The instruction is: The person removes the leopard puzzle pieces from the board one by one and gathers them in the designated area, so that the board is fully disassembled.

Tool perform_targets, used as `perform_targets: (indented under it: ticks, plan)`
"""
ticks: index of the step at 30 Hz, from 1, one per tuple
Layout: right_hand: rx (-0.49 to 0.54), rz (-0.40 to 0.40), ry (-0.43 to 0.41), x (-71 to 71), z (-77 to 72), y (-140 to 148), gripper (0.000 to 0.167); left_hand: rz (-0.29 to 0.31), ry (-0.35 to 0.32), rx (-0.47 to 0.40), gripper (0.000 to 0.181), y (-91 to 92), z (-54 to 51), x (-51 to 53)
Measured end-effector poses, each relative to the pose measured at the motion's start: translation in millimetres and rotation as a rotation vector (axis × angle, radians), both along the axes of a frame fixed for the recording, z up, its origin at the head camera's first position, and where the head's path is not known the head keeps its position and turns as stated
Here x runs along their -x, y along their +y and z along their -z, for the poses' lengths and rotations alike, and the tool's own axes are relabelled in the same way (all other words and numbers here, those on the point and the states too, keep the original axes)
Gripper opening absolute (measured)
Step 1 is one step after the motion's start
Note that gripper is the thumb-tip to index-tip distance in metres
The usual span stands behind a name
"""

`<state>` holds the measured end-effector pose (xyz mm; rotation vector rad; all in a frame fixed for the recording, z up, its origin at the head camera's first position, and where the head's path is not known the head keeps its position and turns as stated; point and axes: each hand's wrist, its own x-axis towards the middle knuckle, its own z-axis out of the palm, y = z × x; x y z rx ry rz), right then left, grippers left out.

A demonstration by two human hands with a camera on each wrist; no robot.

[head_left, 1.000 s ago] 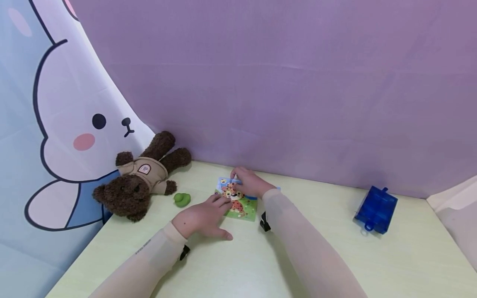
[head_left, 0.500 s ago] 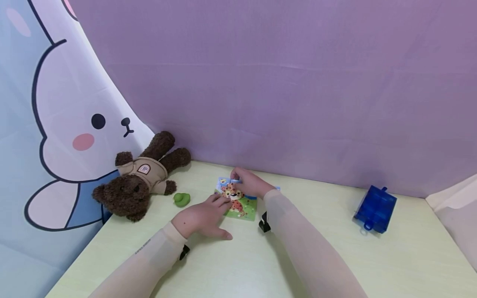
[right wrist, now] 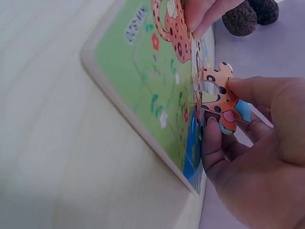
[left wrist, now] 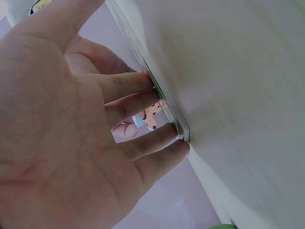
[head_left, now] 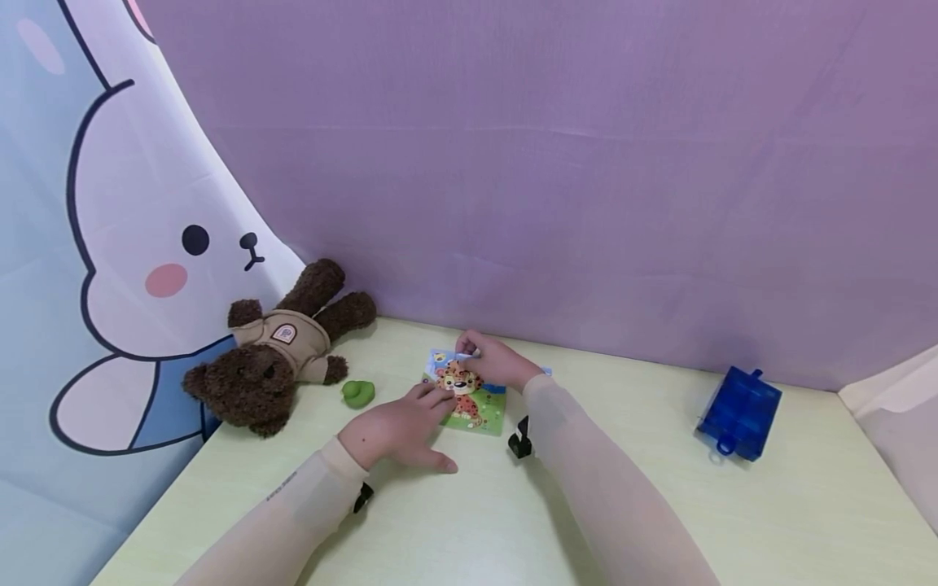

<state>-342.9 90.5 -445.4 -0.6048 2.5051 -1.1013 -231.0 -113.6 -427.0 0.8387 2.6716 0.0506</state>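
Observation:
A leopard picture puzzle [head_left: 489, 411] lies flat on the table, its green and blue board partly covered by both hands. My left hand [head_left: 399, 427] rests fingertips on the puzzle's left side, fingers straight and thumb spread away. In the left wrist view those fingers [left wrist: 126, 86] reach over the board's edge. My right hand [head_left: 501, 364] is over the upper part of the board. Seen from the right wrist, it pinches an orange spotted puzzle piece [right wrist: 220, 88] between thumb and fingers. The piece is tilted up at the board; whether its lower edge touches is unclear.
A green toy [head_left: 358, 394] sits left of the puzzle. Beyond it, a brown teddy bear [head_left: 267, 358] lies on its back. A blue translucent container [head_left: 740, 413] stands at the right. Purple cloth [head_left: 586, 203] hangs along the table's back edge.
My right hand has shifted very slightly at the puzzle's top, and a little more of the leopard's head shows beside its fingers. The left hand has stayed in place.

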Motion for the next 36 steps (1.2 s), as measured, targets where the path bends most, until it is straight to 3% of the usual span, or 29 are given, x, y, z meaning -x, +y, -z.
perform_targets:
  ticks: [7, 19, 27, 36]
  plan:
    - [0.057, 0.036, -0.015, 1.3, -0.7, 7, 0.012, -0.005, -0.001, -0.006, 0.108, -0.2, 0.5, 0.4]
    - [0.196, 0.093, -0.116, 2.8, -11.6, 35, 0.022, -0.014, -0.009, -0.014, 0.107, 0.3, -1.2, -1.3]
    - [0.25, 0.133, -0.127, 0.0, -17.1, 74, 0.022, -0.023, -0.016, -0.021, 0.107, 0.6, 0.5, -0.8]
    - [0.272, 0.18, -0.141, 3.1, -10.4, 131, 0.028, -0.02, -0.017, -0.025, 0.107, -0.4, 0.0, -2.2]
